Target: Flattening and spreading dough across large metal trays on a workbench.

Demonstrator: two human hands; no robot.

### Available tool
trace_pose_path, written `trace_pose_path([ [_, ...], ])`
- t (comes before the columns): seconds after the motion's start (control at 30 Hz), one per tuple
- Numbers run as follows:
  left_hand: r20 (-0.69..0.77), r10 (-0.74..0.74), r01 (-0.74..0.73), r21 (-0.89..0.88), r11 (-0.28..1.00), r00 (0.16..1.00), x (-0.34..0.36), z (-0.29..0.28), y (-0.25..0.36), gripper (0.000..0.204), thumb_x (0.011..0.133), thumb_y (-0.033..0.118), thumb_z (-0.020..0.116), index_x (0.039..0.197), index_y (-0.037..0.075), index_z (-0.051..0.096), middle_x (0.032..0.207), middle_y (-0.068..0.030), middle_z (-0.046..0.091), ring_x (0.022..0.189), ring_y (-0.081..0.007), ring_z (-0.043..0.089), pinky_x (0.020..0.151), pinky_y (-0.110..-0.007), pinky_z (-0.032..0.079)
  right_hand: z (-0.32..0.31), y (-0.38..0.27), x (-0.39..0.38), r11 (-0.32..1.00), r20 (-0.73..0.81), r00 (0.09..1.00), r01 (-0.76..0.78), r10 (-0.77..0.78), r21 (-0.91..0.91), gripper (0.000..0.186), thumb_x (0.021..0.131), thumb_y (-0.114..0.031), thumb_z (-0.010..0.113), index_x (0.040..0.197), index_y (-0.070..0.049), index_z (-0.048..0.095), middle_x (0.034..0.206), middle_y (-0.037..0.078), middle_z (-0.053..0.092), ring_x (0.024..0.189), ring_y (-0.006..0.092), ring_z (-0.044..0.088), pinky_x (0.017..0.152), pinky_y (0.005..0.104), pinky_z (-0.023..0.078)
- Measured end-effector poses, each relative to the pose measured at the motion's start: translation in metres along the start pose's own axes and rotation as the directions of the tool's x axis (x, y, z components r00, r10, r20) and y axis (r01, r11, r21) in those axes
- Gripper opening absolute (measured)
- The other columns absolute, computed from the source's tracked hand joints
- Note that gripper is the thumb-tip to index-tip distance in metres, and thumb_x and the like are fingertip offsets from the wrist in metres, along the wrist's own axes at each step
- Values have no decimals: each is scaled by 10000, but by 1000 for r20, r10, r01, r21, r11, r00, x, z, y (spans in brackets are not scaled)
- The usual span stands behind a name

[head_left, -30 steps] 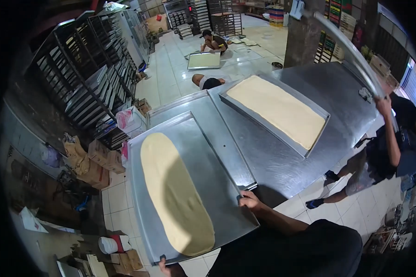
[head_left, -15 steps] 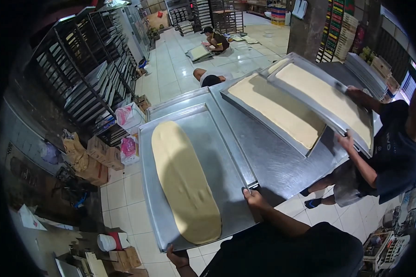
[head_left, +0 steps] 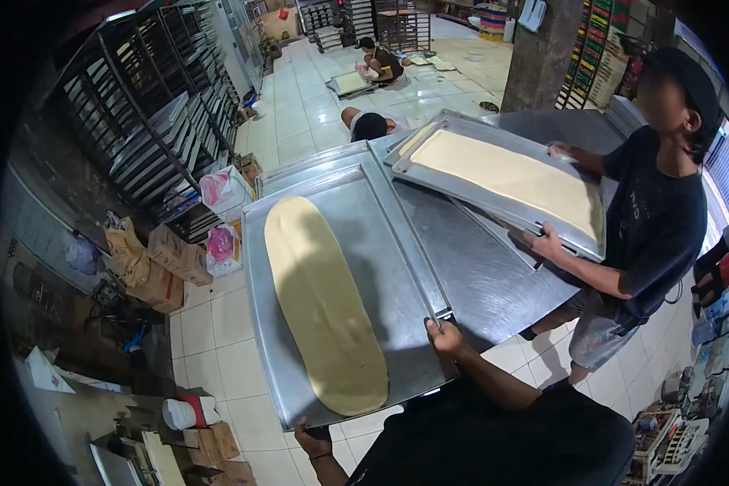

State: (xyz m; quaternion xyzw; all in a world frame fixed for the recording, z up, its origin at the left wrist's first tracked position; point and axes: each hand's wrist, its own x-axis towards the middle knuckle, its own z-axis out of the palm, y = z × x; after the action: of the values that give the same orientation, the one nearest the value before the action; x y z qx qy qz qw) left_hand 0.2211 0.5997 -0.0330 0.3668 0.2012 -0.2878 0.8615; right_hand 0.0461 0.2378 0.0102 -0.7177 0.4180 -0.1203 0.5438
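A large metal tray (head_left: 389, 267) bearing a long, rounded slab of pale dough (head_left: 324, 300) lies tilted across the lower middle, overlapping another empty-rimmed metal tray (head_left: 373, 162). My left hand (head_left: 313, 437) grips its near left corner from below. My right hand (head_left: 444, 338) grips its right edge near the front corner, thumb on the rim. At the right, another person (head_left: 648, 211) in dark clothing holds a tray (head_left: 494, 134) with a rectangular dough sheet (head_left: 502, 178) in both hands, over a similar tray (head_left: 482, 227) on the steel table (head_left: 526, 300).
Racks of trays (head_left: 146, 121) line the left, with cartons (head_left: 170, 251), plastic bins (head_left: 223, 186) and a white bucket (head_left: 178, 413). A concrete pillar (head_left: 535, 65) stands behind the table. Two more people crouch or sit on the tiled floor (head_left: 300, 105) beyond it. Crates (head_left: 652, 441) stand lower right.
My hands and tray have moved up in view, settling toward the table. The other person has lowered their raised tray and moved it left, over the one on the table.
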Motion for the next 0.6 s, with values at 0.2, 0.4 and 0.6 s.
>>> trace_pose_path([
  [0.2,-15,-5,5,12,1000,1000,-1,7,-2,361,754,143,499,1094,28,538,1033,-106,618,917,-257,600,817,-352,477,-2,-5,-2,1000,-36,999,-24,24,-16,409,955,-339,405,878,27,570,755,137,587,687,265,536,682,363,430],
  [0.4,-9,-9,9,4,1000,1000,0,8,-2,350,748,139,498,1077,30,548,1032,-102,621,920,-260,596,823,-350,473,-4,-9,-3,1000,-27,1000,-3,3,-26,419,954,-346,405,898,35,568,769,154,593,700,283,544,689,374,434],
  [0.6,-19,11,-11,19,1000,1000,-1,11,-3,335,741,135,502,1056,35,560,1018,-95,627,917,-257,593,826,-348,467,-2,0,0,999,-37,999,18,-20,-44,413,953,-348,408,888,25,571,771,148,597,696,280,539,683,374,433],
])
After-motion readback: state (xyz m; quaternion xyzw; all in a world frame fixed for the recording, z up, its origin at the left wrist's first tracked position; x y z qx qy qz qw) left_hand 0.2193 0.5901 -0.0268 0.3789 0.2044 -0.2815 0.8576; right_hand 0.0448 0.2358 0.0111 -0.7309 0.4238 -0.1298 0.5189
